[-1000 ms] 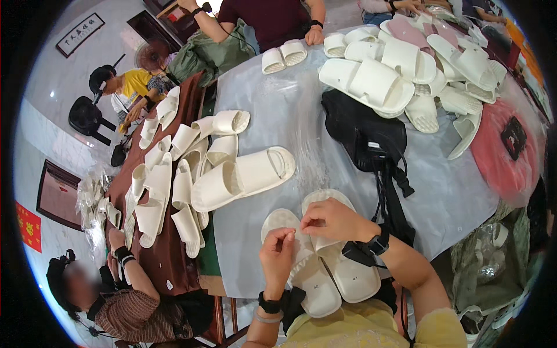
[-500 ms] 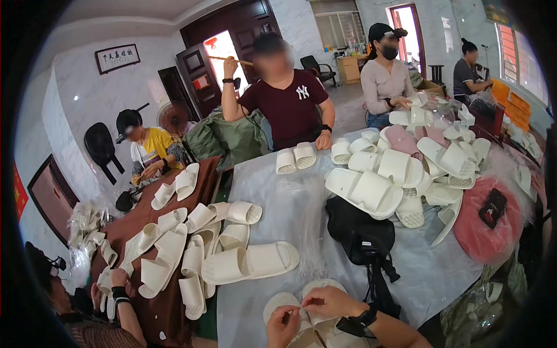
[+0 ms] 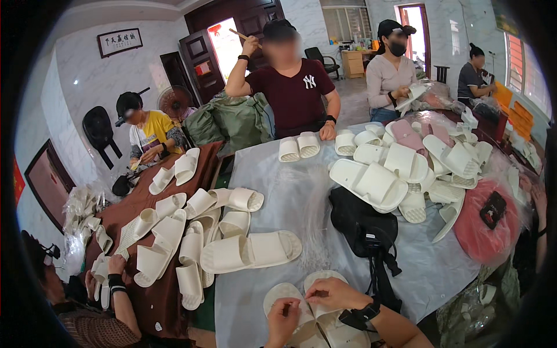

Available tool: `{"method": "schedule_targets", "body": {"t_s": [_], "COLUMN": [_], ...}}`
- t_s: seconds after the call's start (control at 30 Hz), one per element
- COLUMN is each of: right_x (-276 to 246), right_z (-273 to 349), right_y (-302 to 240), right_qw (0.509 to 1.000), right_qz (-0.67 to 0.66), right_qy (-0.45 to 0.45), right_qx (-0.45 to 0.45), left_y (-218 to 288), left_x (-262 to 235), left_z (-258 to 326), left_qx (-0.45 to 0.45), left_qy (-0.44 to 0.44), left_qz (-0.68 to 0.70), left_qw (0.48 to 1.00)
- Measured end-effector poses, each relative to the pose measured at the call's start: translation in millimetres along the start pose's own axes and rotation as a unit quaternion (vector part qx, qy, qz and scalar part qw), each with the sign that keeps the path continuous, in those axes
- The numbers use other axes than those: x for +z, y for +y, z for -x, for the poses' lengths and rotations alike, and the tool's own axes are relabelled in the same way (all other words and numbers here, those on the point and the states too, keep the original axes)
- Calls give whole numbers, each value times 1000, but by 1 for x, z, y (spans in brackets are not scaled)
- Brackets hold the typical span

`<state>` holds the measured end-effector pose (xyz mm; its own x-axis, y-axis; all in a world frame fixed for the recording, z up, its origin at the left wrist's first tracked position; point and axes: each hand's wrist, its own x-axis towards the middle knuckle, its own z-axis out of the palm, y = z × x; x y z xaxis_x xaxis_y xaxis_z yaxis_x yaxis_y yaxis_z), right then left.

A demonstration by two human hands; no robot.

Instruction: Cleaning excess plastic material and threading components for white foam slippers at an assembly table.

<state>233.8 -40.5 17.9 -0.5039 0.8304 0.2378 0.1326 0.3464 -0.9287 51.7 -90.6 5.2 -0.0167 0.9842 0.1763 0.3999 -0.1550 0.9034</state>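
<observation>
A pair of off-white slippers (image 3: 326,325) lies side by side at the near edge of the table, toes pointing away from me. Over the inner edges of the two slippers, my left hand (image 3: 284,319) is closed in a pinch. Just to its right, my right hand (image 3: 333,294) pinches too, a black band round the wrist. The fingertips of both hands are close together. Whatever thin thing they hold is too small to make out. Beyond them, a bundle of clear thin strands (image 3: 315,214) lies on the grey cloth.
Stacked slippers (image 3: 250,253) lie to the left, and a larger pile (image 3: 374,185) to the right. A black bag (image 3: 362,226) with straps is right of my hands, near a pink plastic-wrapped bundle (image 3: 487,232). Across the table stands a co-worker (image 3: 299,98); others work around.
My fingertips have drawn slightly apart above the slippers. My view has shifted a little. A masked co-worker at the back right now holds a pale slipper higher up.
</observation>
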Motion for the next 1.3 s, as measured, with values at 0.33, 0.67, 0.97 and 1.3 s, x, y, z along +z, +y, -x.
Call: {"method": "schedule_targets", "body": {"t_s": [0.33,0.67,0.97,1.3], "right_x": [-1,0,-1,0], "right_z": [-2,-1,0,0], "right_y": [-1,1,-3,0], "right_qw": [999,999,998,998], "right_qz": [21,27,-57,8], "right_qy": [32,38,-14,50], "right_qx": [-17,-28,11,22], "left_y": [18,4,3,6], "left_x": [-4,-1,-4,0], "left_z": [-1,5,3,6], "left_qx": [-76,-88,-85,28], "left_qy": [23,29,6,56], "left_qz": [186,250,165,47], "left_qw": [979,964,983,997]}}
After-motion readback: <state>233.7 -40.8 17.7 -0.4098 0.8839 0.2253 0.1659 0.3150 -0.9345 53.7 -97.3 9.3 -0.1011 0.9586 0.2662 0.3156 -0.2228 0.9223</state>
